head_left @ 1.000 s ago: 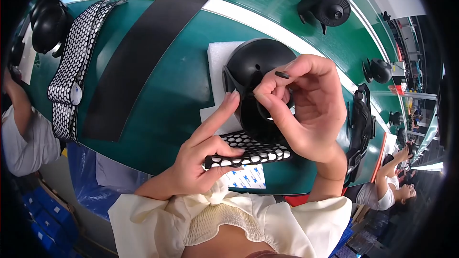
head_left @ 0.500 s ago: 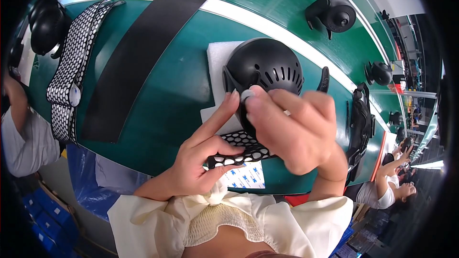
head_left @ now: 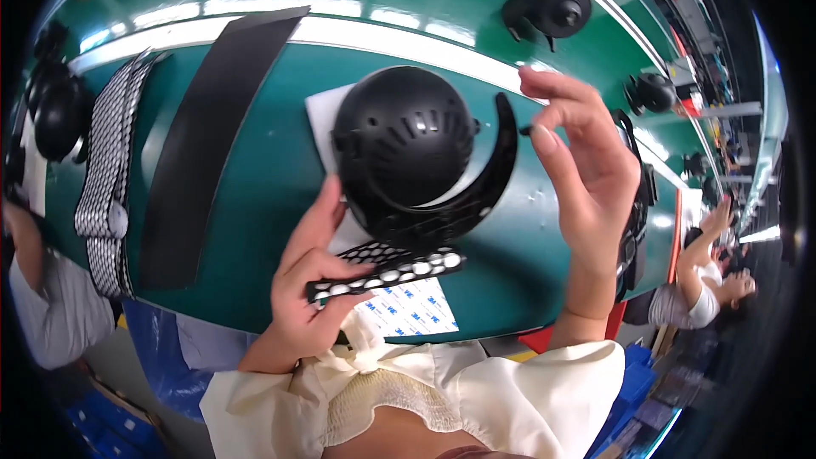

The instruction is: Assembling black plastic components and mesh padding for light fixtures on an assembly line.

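My left hand point(head_left: 310, 302) is closed on a folded black strap with white dots point(head_left: 412, 270), thumb and fingers gripping its left end. One finger reaches up beside a round black plastic shell with slots point(head_left: 404, 132). A curved black band point(head_left: 476, 204) wraps under the shell and rises to a free tip at its right; the strap lies against its lower side. My right hand point(head_left: 591, 174) is raised right of the band, apart from it. Its thumb and a bent finger pinch a small dark piece point(head_left: 526, 130), too small to name; another finger extends above.
White foam point(head_left: 321, 110) lies under the shell on the green table point(head_left: 263, 229). A printed white sheet point(head_left: 416, 308) sits at the near edge. Leftward lie a long black sheet point(head_left: 208, 144) and a dotted strap point(head_left: 110, 170). Another black shell point(head_left: 548, 8) stands behind; people are on both sides.
My right hand has left the shell and moved right and up. The shell and curved band now show turned differently. My left hand keeps the strap; the whole view has shifted.
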`<state>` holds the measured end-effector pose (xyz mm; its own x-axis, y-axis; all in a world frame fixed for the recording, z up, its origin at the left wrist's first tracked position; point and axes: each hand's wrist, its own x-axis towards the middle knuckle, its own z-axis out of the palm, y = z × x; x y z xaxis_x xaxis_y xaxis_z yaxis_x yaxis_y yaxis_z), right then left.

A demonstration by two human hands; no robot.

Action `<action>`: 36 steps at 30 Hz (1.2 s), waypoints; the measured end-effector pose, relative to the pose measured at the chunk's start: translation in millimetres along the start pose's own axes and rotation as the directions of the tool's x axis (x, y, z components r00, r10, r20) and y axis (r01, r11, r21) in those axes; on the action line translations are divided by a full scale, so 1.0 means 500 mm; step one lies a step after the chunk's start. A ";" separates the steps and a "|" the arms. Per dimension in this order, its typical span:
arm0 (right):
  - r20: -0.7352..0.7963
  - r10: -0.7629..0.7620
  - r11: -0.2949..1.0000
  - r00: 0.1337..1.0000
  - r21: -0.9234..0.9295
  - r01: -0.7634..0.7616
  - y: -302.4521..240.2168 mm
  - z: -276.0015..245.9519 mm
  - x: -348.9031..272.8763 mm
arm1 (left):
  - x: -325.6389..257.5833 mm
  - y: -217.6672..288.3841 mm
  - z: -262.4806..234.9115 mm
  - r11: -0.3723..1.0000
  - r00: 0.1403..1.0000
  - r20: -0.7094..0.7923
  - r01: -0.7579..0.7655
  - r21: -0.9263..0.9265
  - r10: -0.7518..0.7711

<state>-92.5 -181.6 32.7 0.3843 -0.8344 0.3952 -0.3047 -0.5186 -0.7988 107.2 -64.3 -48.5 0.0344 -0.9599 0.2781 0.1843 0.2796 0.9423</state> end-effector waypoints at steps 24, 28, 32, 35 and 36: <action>0.258 -0.478 0.215 0.839 -0.892 0.397 0.049 0.084 -0.027 | 0.007 0.029 0.038 0.960 0.946 -0.318 0.137 0.243 -0.055; 0.214 -0.394 0.568 0.894 -0.708 0.420 0.068 0.067 -0.032 | -0.009 0.023 0.014 0.945 0.985 -0.124 0.148 0.291 -0.116; -0.084 -0.033 0.997 0.996 0.070 0.039 0.103 0.031 -0.011 | -0.010 -0.002 0.003 0.962 0.995 -0.097 0.062 0.267 -0.037; 0.141 0.234 0.836 0.962 0.475 -0.274 0.117 0.042 -0.001 | -0.013 -0.026 -0.015 0.976 0.993 -0.097 0.087 0.202 -0.068; 0.180 0.212 0.826 0.961 0.492 -0.275 0.120 0.045 0.000 | -0.015 -0.033 -0.023 0.979 0.992 -0.097 0.097 0.181 -0.080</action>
<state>-91.4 -208.3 -25.3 0.4611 -0.8780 0.1286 0.0719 -0.1075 -0.9916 114.9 -62.0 -68.3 0.1147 -0.9765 0.1822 0.0055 0.1840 0.9829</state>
